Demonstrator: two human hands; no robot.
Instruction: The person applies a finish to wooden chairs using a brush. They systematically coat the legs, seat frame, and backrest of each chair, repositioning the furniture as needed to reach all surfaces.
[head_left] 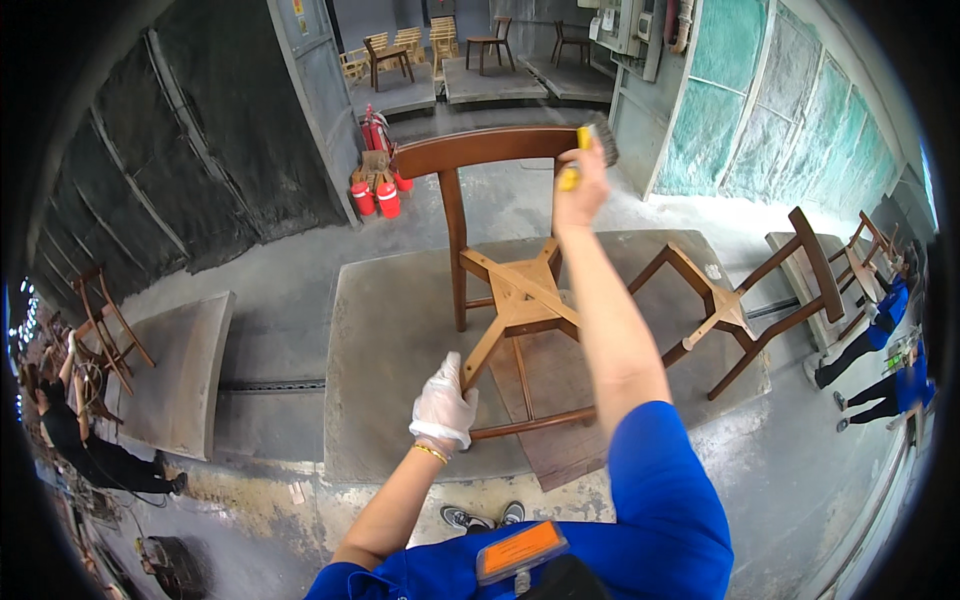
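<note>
A brown wooden chair frame (488,147) stands before me, with an X-shaped brace of paler wood (522,295) where a seat would lie. My left hand (445,405), in a thin whitish glove, is closed around the near left corner of the frame, at the top of a front leg. At the right end of the curved backrest, my right hand (582,190) grips a brush (604,143) with a yellow handle and dark grey bristles. The brush is up against the backrest's end; my hand hides part of the handle.
The chair rests on a grey platform (380,300), beside a second chair frame (720,300) on the right. Red fire extinguishers (388,200) stand behind. People work at the left (85,440) and right (885,310). More chairs (490,42) stand on platforms at the back.
</note>
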